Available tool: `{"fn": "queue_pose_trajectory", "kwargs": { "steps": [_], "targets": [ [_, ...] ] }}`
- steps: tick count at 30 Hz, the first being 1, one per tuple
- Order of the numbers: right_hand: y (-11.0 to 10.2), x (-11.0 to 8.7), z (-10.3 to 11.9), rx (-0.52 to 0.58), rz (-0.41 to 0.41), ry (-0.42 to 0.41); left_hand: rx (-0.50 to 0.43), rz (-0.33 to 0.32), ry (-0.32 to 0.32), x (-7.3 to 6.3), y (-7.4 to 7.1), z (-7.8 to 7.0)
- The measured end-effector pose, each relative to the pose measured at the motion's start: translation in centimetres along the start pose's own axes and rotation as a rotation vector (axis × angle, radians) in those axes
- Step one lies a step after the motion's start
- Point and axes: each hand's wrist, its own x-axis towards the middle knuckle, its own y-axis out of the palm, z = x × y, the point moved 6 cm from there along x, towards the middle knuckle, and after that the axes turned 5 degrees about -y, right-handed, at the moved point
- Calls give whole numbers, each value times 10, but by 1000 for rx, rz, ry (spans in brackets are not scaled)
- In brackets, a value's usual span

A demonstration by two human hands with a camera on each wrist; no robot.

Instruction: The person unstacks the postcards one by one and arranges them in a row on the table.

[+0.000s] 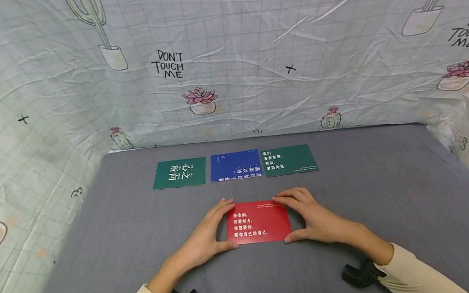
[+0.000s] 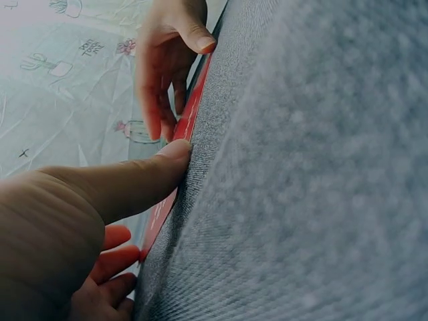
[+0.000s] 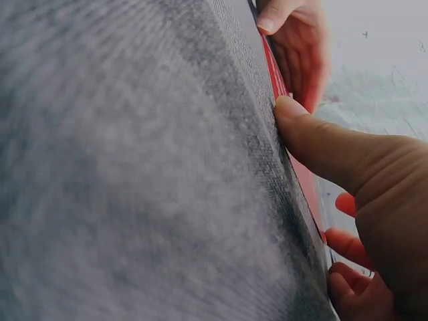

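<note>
A red card printed with white Chinese characters lies flat on the grey cloth in the head view. My left hand holds its left side, thumb at the near corner and fingertips at the far corner. On the opposite side my right hand grips it the same way, between thumb and forefinger. In the left wrist view, the card appears edge-on against the cloth, the thumb tip on its near edge. The right wrist view likewise shows a thin strip of the card behind the thumb.
Behind the hands lie a green card, a blue card and a second green card in a row on the grey tabletop. A printed cloth with cactus drawings hangs behind and at the sides.
</note>
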Motion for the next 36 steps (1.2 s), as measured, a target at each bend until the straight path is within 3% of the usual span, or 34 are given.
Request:
{"fn": "queue_pose_trajectory", "kwargs": {
  "steps": [15,27,36],
  "targets": [
    [1,3,0,17,-12,7,10,-28,17,0,-1,-1],
    [2,1,2,37,-26,7,38,-70,141,-6,-1,-11],
    [3,1,0,43,-5,25,31,-63,137,-4,0,-14]
  ]
}}
